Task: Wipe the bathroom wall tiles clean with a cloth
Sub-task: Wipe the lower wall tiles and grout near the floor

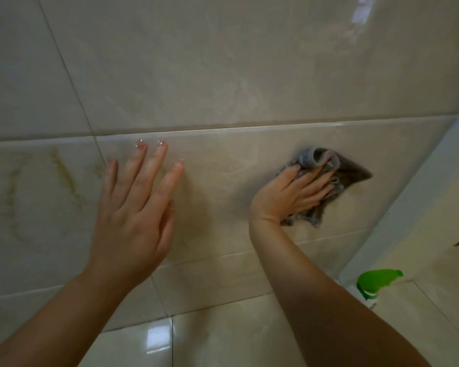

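While the right hand (293, 190) presses a gray cloth (326, 181) flat on the wall tiles (223, 75), its fingers lie straight on top of the cloth. The left hand (135, 207) is spread wide, fingers apart, flat against the tiles and holding nothing. Yellow-brown streaks (64, 173) mark the tile to its left. A green bottle top (376, 283) sits low on the right.

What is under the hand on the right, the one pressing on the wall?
A crumpled grey cloth lies under the right hand, its edges sticking out past it. Under the cloth is the glossy beige wall tile; the patch it covers is hidden.
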`<act>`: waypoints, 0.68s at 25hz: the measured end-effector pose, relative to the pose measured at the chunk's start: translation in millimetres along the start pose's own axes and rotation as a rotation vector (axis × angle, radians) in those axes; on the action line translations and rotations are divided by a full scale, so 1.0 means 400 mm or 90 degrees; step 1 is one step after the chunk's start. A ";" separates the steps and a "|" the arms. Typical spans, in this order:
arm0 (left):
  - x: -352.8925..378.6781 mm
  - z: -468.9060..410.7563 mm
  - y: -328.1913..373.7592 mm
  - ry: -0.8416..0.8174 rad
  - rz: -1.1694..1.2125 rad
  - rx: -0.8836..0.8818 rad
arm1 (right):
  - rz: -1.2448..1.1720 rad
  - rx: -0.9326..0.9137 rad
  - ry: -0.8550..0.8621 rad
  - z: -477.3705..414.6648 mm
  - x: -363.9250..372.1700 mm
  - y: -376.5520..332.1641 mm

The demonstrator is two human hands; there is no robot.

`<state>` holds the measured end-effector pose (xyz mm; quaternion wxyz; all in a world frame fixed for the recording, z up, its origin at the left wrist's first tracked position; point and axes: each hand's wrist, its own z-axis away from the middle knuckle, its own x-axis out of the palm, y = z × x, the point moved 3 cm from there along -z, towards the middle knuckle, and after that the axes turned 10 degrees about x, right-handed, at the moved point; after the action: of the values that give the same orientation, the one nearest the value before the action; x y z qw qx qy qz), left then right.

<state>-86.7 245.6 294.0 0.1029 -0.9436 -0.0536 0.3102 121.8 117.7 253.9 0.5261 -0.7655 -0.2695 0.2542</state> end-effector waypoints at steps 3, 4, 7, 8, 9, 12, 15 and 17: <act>0.000 0.018 -0.018 -0.015 -0.010 -0.002 | 0.026 -0.020 -0.077 0.081 -0.012 0.095; 0.002 0.025 -0.023 -0.019 -0.011 -0.004 | 0.029 -0.006 -0.116 0.108 -0.012 0.126; 0.005 0.040 -0.031 -0.027 -0.017 -0.003 | 0.030 -0.008 -0.183 0.143 -0.024 0.136; 0.002 0.043 -0.035 -0.031 -0.021 -0.004 | 0.024 -0.065 -0.185 0.141 -0.028 0.110; -0.002 0.044 -0.041 -0.031 -0.024 -0.007 | 0.021 -0.151 -0.172 0.134 -0.031 0.074; -0.018 0.045 -0.071 -0.019 -0.035 -0.042 | -0.009 -0.306 -0.107 0.116 -0.015 -0.041; -0.026 0.057 -0.091 -0.027 -0.029 -0.062 | 0.052 -0.482 -0.160 0.209 -0.032 -0.036; -0.027 0.071 -0.092 -0.036 -0.031 -0.057 | 0.121 -0.671 -0.270 0.276 -0.050 0.056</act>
<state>-113.7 284.2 286.3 0.0665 -0.9364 -0.0930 0.3317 36.1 171.2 200.0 -0.0170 -0.8775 -0.3893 0.2797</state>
